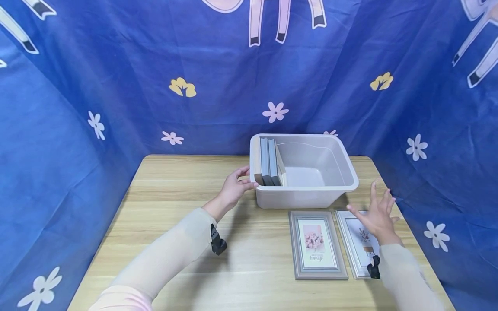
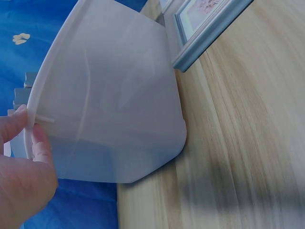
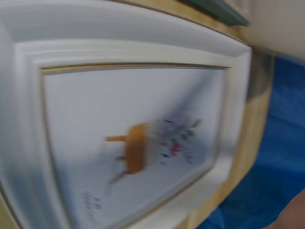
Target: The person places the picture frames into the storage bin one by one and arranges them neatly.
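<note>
My left hand [image 1: 235, 188] pinches the rim of a light grey plastic bin [image 1: 295, 198] at its near left corner, thumb on one side and fingers on the other in the left wrist view. Several picture frames [image 1: 268, 162] stand upright side by side against the bin's left wall. With its fingers spread, my right hand [image 1: 377, 218] is above a white picture frame [image 1: 348, 242] that lies face up, showing a plant-in-pot print. Beside it lies a grey picture frame [image 1: 293, 246] with a pink flower print. The right wrist view is blurred and fills mostly with the white frame.
The wooden table [image 1: 167, 242] carries the bin at its back right, with the two flat frames in front of it. A blue patterned curtain [image 1: 218, 86] hangs behind the table and along both sides.
</note>
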A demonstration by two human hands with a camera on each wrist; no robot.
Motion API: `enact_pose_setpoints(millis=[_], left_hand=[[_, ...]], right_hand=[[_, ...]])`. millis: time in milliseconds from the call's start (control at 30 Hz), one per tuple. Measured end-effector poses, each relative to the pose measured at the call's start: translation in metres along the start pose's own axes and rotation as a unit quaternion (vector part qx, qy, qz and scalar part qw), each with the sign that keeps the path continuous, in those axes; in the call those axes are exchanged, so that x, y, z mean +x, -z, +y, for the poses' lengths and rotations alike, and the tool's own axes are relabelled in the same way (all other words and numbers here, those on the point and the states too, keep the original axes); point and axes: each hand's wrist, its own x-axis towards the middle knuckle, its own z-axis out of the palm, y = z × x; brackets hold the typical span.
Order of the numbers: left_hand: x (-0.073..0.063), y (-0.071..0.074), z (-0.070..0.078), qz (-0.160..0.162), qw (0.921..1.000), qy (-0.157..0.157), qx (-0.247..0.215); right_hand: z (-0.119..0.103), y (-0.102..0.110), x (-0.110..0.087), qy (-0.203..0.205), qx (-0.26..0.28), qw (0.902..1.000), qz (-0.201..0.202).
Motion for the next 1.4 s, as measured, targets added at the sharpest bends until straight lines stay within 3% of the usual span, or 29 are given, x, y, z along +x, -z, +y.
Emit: enact_pose_setpoints(millis=[267,733,1133,1400], left_hand=[[0.000,0.000,0.000,0.000,0.9999,-0.002,-0.010],[0.000,0.001,0.000,0.001,0.9999,-0.001,-0.014],[0.000,-0.001,0.000,-0.002,0.9999,-0.003,-0.012],[0.000,-0.002,0.000,-0.003,0.9998,-0.009,-0.019]], right_hand=[[0.008,-0.023,-0.005,-0.004,-0.048,0.9982,-0.036],[0.018,-0.045,-0.009,-0.025,-0.068,0.9931,-0.092],[0.019,-0.047,-0.010,-0.050,-0.079,0.9893,-0.112],[0.012,-0.036,-0.007,-0.078,-0.057,0.9822,-0.161]])
